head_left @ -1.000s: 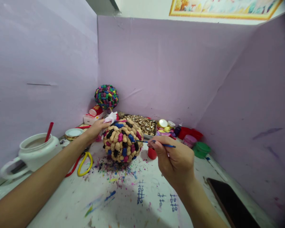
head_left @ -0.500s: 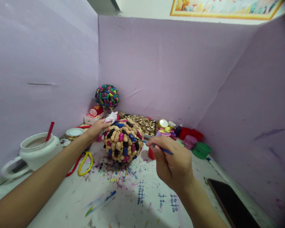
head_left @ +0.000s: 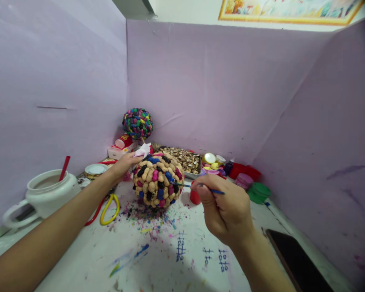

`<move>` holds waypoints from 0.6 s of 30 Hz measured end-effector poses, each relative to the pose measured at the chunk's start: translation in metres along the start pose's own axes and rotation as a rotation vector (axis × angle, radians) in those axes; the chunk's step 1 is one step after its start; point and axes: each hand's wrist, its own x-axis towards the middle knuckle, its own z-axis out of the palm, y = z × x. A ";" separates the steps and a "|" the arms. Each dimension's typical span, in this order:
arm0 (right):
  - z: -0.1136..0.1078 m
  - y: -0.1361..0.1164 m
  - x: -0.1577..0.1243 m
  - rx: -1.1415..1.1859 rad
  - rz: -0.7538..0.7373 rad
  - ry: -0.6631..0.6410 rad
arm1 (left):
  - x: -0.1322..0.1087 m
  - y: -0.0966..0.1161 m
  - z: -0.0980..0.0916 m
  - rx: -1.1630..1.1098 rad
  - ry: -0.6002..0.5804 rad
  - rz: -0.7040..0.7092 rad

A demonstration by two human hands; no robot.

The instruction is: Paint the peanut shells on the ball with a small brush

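A round ball covered in peanuts point(head_left: 152, 186) sits on the white tabletop; most shells are bare tan, others painted blue, black or magenta. My right hand point(head_left: 223, 207) pinches a thin blue paintbrush point(head_left: 216, 191), its tip against the ball's right side, near a blue peanut. At the ball's upper left is my left hand point(head_left: 126, 165), its fingers closed on a crumpled white tissue point(head_left: 143, 150) that meets the ball. Part of the left fingers is hidden behind the tissue and ball. A small red container point(head_left: 195, 198) stands just beyond the right hand.
Behind lie a tray of shells point(head_left: 186, 159) and a fully painted peanut ball point(head_left: 137, 123). On the left are a white pot point(head_left: 50, 198) and yellow-handled scissors point(head_left: 111, 209). Green point(head_left: 259, 192) and pink tubs point(head_left: 243, 180) and a phone point(head_left: 294, 259) lie right. Lilac panels enclose the table.
The brush and my right hand have shifted slightly right and down, the tip moving off the blue peanut to just below it. My left hand and the ball stay put.
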 end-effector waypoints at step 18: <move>0.004 0.003 0.000 0.003 0.021 0.050 | 0.002 -0.003 -0.002 0.005 -0.006 0.015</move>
